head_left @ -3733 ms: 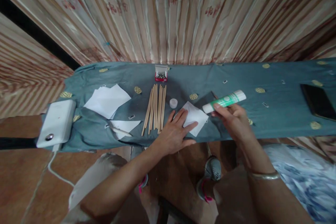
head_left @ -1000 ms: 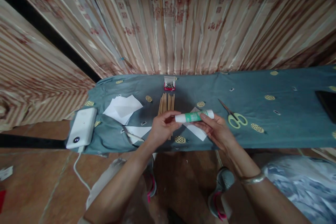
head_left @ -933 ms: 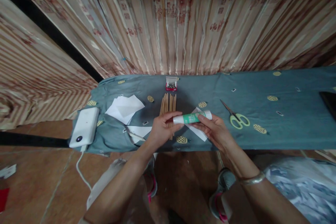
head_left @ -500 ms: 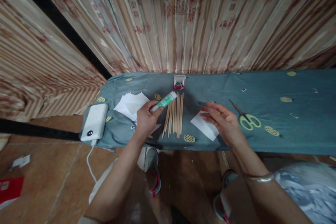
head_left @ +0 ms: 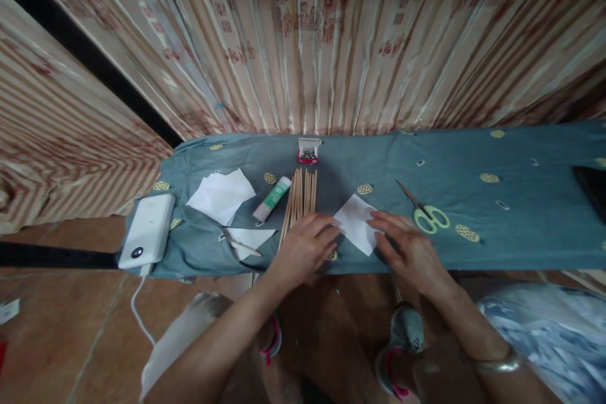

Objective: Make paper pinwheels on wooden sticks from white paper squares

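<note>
A small white paper square (head_left: 356, 225) lies on the blue-grey cloth (head_left: 521, 227) between my hands. My left hand (head_left: 305, 249) rests at its left edge, fingers bent and touching the paper. My right hand (head_left: 409, 249) lies flat at its right edge with fingers stretched toward it. A green and white glue stick (head_left: 271, 199) lies on the cloth to the left of a row of wooden sticks (head_left: 299, 202); neither hand touches it.
Green-handled scissors (head_left: 425, 209) lie right of the paper. A small red box of pins (head_left: 308, 151) stands at the back. White paper sheets (head_left: 220, 194), a folded piece (head_left: 248, 237) and a white power bank (head_left: 146, 231) are at the left. A dark phone (head_left: 591, 183) lies far right.
My left hand took the glue stick from both hands, laid it on the cloth left of the sticks and came back to the paper. Both hands now rest at the paper square.
</note>
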